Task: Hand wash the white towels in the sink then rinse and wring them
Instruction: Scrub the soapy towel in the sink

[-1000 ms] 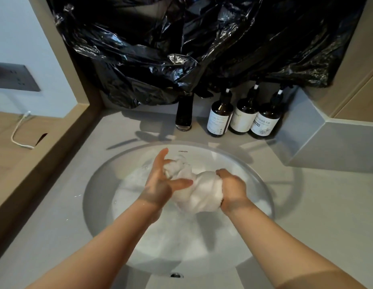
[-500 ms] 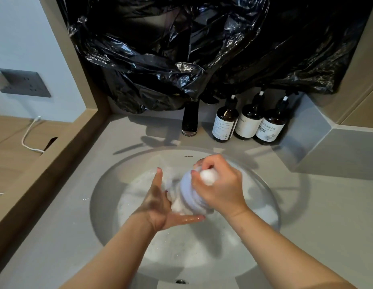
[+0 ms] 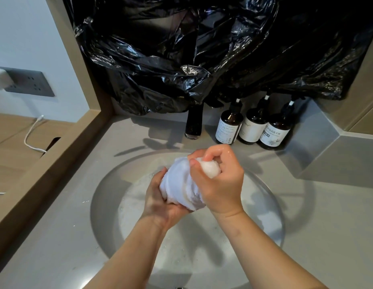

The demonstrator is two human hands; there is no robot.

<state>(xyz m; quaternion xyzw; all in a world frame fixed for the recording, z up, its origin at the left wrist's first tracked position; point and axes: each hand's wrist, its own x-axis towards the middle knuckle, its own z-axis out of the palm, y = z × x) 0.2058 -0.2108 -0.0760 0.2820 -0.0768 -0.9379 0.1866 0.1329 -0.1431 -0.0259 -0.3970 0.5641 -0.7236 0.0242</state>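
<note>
The grey countertop (image 3: 66, 215) holds a round sunken sink (image 3: 103, 201) with foamy water, and along its back edge stand a dark tap column (image 3: 193, 124) and, just right of it, 3 brown white-labelled pump bottles (image 3: 253, 128) side by side.

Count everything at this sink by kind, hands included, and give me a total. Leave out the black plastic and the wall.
Towel: 1
Bottles: 3
Tap: 1
Sink: 1
Hands: 2 (left hand, right hand)
Total: 8
</note>
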